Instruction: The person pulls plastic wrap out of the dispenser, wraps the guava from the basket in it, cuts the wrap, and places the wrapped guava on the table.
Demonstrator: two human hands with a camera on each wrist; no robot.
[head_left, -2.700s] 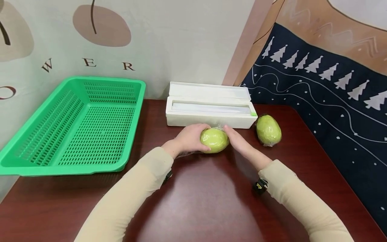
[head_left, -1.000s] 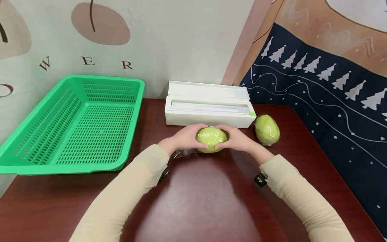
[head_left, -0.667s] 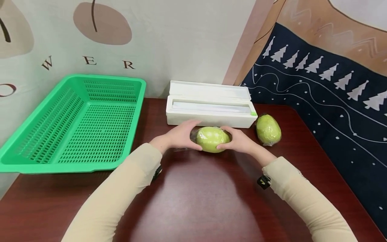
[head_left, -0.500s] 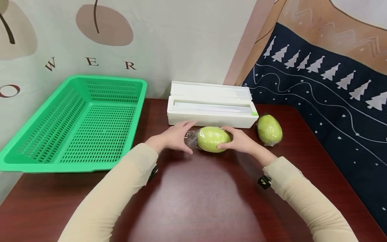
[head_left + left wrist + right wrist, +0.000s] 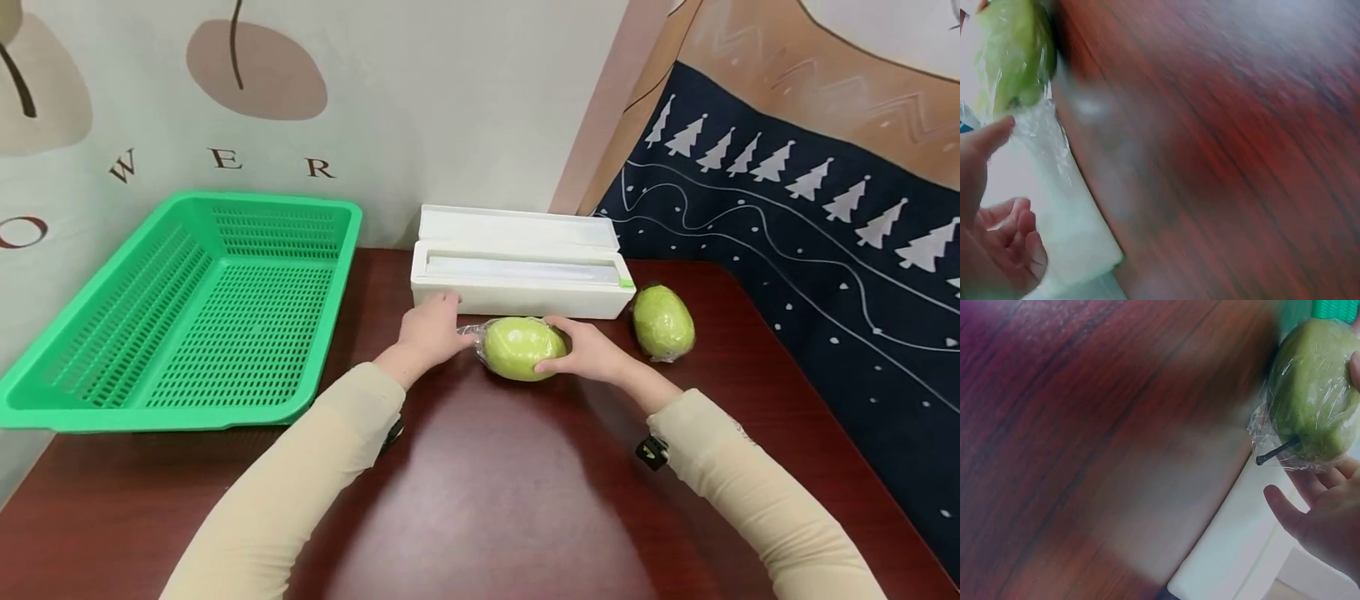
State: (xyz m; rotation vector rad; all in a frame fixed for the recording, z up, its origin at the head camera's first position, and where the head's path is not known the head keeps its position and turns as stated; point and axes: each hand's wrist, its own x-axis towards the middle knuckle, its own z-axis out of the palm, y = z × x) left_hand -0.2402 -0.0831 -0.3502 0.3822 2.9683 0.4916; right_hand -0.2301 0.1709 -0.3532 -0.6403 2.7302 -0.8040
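Observation:
A green pear (image 5: 519,350), wrapped in clear film, lies on its side in front of the white box. My right hand (image 5: 592,354) holds its right end, thumb on the near side and fingers behind; the stem (image 5: 1277,450) shows through the wrap in the right wrist view. From the pear's left end runs a loose tail of plastic wrap (image 5: 1044,144). There my left hand (image 5: 429,332) has its thumb outstretched onto the film. Its other fingers (image 5: 1019,240) are loosely curled, apart from the thumb. A second wrapped pear (image 5: 663,323) lies to the right.
The long white box (image 5: 525,302), lid raised, stands against the back wall with a film roll inside. A green perforated basket (image 5: 345,275) is at the left. Everything stands on a dark red wooden table (image 5: 495,492); a patterned cloth hangs along the right.
My left hand has let go of the pear, drawn left with spread fingers, then brought its thumb onto the film tail. My right hand has changed from flat against the pear to gripping it.

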